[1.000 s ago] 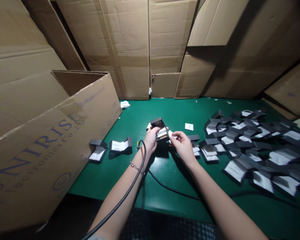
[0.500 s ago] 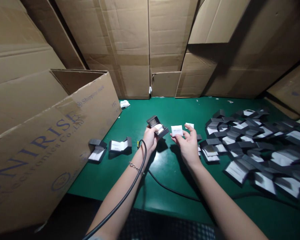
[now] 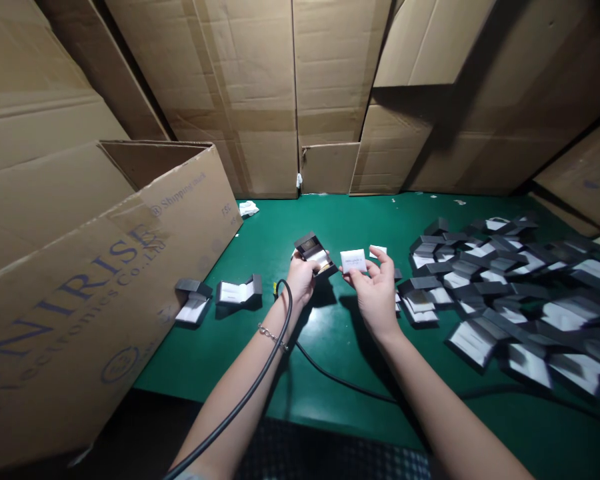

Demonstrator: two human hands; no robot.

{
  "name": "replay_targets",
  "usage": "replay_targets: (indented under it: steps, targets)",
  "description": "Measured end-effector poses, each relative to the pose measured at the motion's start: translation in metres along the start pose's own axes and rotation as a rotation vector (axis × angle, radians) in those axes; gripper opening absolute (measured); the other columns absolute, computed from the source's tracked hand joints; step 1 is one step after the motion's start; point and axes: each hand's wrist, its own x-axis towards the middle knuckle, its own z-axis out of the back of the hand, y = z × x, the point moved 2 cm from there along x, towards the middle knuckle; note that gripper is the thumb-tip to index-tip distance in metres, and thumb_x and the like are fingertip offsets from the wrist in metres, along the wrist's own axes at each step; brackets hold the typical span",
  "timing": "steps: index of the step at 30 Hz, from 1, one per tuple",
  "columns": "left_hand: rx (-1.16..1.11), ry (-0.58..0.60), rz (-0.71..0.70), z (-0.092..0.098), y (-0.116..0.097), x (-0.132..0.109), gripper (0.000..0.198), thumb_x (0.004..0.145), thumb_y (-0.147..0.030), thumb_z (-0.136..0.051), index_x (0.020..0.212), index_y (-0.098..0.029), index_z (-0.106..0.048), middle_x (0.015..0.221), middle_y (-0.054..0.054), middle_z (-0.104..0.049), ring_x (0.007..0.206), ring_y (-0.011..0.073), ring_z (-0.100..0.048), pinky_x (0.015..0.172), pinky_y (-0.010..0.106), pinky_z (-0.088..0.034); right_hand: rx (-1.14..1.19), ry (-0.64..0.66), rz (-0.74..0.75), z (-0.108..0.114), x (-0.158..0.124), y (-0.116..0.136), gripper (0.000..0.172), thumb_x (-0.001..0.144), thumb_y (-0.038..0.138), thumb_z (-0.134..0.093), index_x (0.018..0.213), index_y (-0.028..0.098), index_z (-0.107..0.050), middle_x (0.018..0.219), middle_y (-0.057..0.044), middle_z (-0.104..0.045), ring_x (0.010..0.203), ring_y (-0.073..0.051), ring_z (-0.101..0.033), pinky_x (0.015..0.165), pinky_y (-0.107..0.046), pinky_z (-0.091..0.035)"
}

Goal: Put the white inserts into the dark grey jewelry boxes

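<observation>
My left hand (image 3: 301, 277) is closed on a small black hinged box (image 3: 307, 245), tilted with its lid up and a pale insert inside. Just to its right, my right hand (image 3: 377, 287) pinches a white printed card (image 3: 353, 261) between thumb and fingers. A second small white piece (image 3: 378, 251) shows by the fingertips of that hand; whether it is held too I cannot tell. Left of my left hand, two open black boxes with white inserts lie on the green table: a nearer one (image 3: 239, 292) and one (image 3: 193, 303) beside the carton.
A large printed cardboard carton (image 3: 130, 267) stands at the left. Many open black boxes (image 3: 480, 340) crowd the right side. A black cable (image 3: 340, 380) crosses the green table (image 3: 325, 417) and my left forearm. Cardboard panels (image 3: 330, 67) wall the back; crumpled white paper (image 3: 249, 209) lies near them.
The black box in my left hand has tilted slightly, and its insert shows less white. My right hand holds the card in nearly the same place. The view has shifted a little.
</observation>
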Motion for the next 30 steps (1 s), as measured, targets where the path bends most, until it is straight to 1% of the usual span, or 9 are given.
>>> replay_targets:
  steps: [4, 9, 12, 16, 19, 21, 24, 27, 30]
  targets:
    - [0.055, 0.067, 0.008, -0.004, 0.0, -0.005, 0.048, 0.044, 0.001, -0.05, 0.089, -0.016, -0.055, 0.078, 0.0, -0.067, 0.069, 0.0126, -0.061, 0.068, 0.025, -0.047, -0.019, 0.006, 0.043, 0.001, 0.0, -0.001, 0.061, 0.071, 0.031, -0.068, 0.127, 0.025, -0.042, 0.102, -0.005, -0.062, 0.078, -0.017, -0.067, 0.077, -0.035, -0.056]
    - [0.192, 0.2, 0.173, -0.006, 0.004, -0.01, 0.05, 0.043, 0.0, -0.048, 0.09, -0.017, -0.055, 0.073, -0.002, -0.061, 0.065, 0.0115, -0.055, 0.061, 0.023, -0.044, -0.136, 0.035, 0.016, 0.004, 0.003, -0.002, 0.034, 0.073, 0.039, -0.067, 0.099, 0.018, -0.065, 0.092, -0.007, -0.069, 0.083, -0.021, -0.064, 0.08, -0.038, -0.053]
    - [0.231, 0.265, 0.178, -0.005, 0.006, -0.011, 0.049, 0.044, -0.001, -0.049, 0.09, -0.017, -0.055, 0.078, 0.0, -0.061, 0.068, 0.0113, -0.055, 0.06, 0.022, -0.043, -0.171, 0.038, 0.007, 0.006, 0.004, -0.002, 0.036, 0.077, 0.048, -0.063, 0.095, 0.017, -0.069, 0.092, -0.007, -0.071, 0.086, -0.022, -0.063, 0.081, -0.039, -0.051]
    - [0.262, 0.265, 0.15, -0.002, 0.007, -0.01, 0.051, 0.046, -0.003, -0.048, 0.095, -0.017, -0.054, 0.078, 0.0, -0.058, 0.065, 0.0105, -0.052, 0.057, 0.021, -0.041, -0.249, 0.036, 0.075, 0.008, 0.003, 0.002, 0.039, 0.082, 0.053, -0.057, 0.09, 0.019, -0.073, 0.095, -0.008, -0.068, 0.092, -0.022, -0.062, 0.082, -0.038, -0.049]
    - [0.269, 0.25, 0.089, -0.001, 0.007, -0.007, 0.05, 0.048, -0.004, -0.049, 0.096, -0.018, -0.054, 0.078, 0.0, -0.058, 0.067, 0.0111, -0.052, 0.059, 0.022, -0.041, -0.323, 0.0, 0.136, 0.008, 0.002, 0.008, 0.035, 0.081, 0.052, -0.059, 0.086, 0.02, -0.074, 0.084, -0.005, -0.064, 0.082, -0.019, -0.06, 0.079, -0.036, -0.048]
    - [0.284, 0.223, 0.047, -0.001, 0.006, -0.006, 0.048, 0.049, -0.004, -0.049, 0.095, -0.018, -0.054, 0.079, 0.001, -0.058, 0.068, 0.0117, -0.052, 0.061, 0.023, -0.041, -0.297, -0.007, 0.101, 0.008, 0.002, 0.008, 0.037, 0.08, 0.054, -0.06, 0.087, 0.02, -0.073, 0.071, -0.002, -0.06, 0.069, -0.016, -0.057, 0.07, -0.033, -0.048]
    - [0.304, 0.195, 0.009, -0.002, 0.004, -0.005, 0.046, 0.048, -0.003, -0.049, 0.092, -0.017, -0.054, 0.076, 0.001, -0.057, 0.067, 0.012, -0.051, 0.061, 0.024, -0.04, -0.186, 0.023, -0.02, 0.008, 0.005, 0.005, 0.042, 0.075, 0.059, -0.064, 0.082, 0.019, -0.071, 0.055, 0.003, -0.053, 0.053, -0.013, -0.049, 0.056, -0.029, -0.043]
    - [0.3, 0.212, -0.025, -0.001, 0.002, -0.006, 0.045, 0.049, -0.003, -0.048, 0.092, -0.017, -0.054, 0.076, 0.001, -0.058, 0.067, 0.0119, -0.05, 0.062, 0.023, -0.04, -0.095, 0.008, -0.074, 0.008, 0.008, 0.003, 0.043, 0.066, 0.059, -0.072, 0.078, 0.018, -0.068, 0.057, 0.002, -0.057, 0.052, -0.012, -0.048, 0.052, -0.027, -0.042]
    - [0.338, 0.219, -0.055, 0.0, 0.002, -0.004, 0.05, 0.05, -0.003, -0.047, 0.097, -0.016, -0.056, 0.084, 0.003, -0.062, 0.074, 0.0133, -0.054, 0.066, 0.023, -0.042, -0.044, -0.012, -0.077, 0.007, 0.008, 0.004, 0.043, 0.064, 0.058, -0.075, 0.079, 0.018, -0.067, 0.064, 0.0, -0.063, 0.053, -0.011, -0.05, 0.052, -0.026, -0.043]
